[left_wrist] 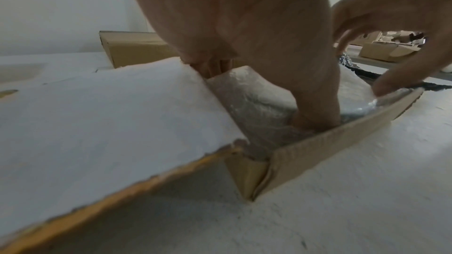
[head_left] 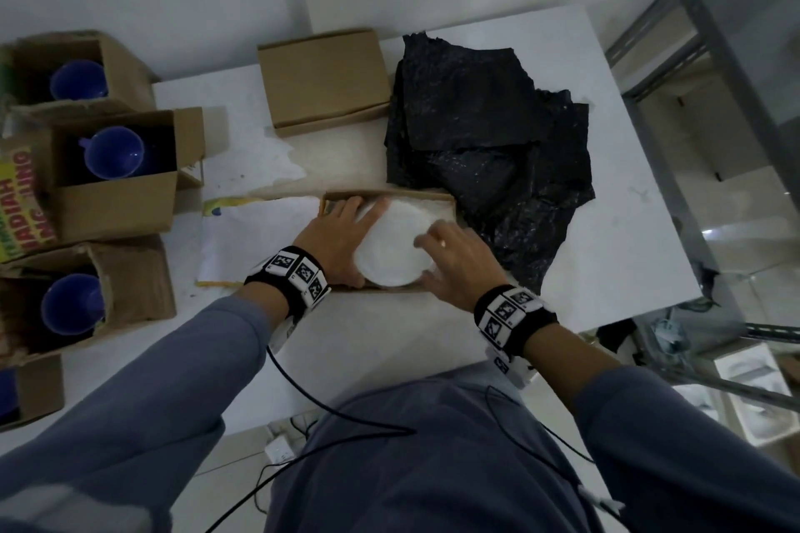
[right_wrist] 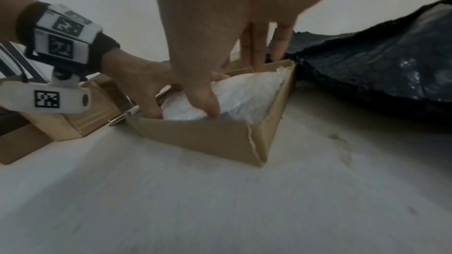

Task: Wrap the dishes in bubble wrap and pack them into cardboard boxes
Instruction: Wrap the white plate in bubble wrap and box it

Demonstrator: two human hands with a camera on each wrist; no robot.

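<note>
Black wrap pile (head_left: 489, 151) beside box (head_left: 437, 198)

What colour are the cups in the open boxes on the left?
Blue cups, clearest in the head view.

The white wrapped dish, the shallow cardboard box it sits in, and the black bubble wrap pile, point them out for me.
White wrapped dish (head_left: 396, 249): head view, centre of its wrapped top.
Shallow cardboard box (right_wrist: 195, 134): right wrist view, its near outer wall.
Black bubble wrap pile (head_left: 485, 134): head view, middle of the heap.

A metal rack (head_left: 710, 108) (grey, angled struts) stands beside the white table (head_left: 606, 229).
</note>
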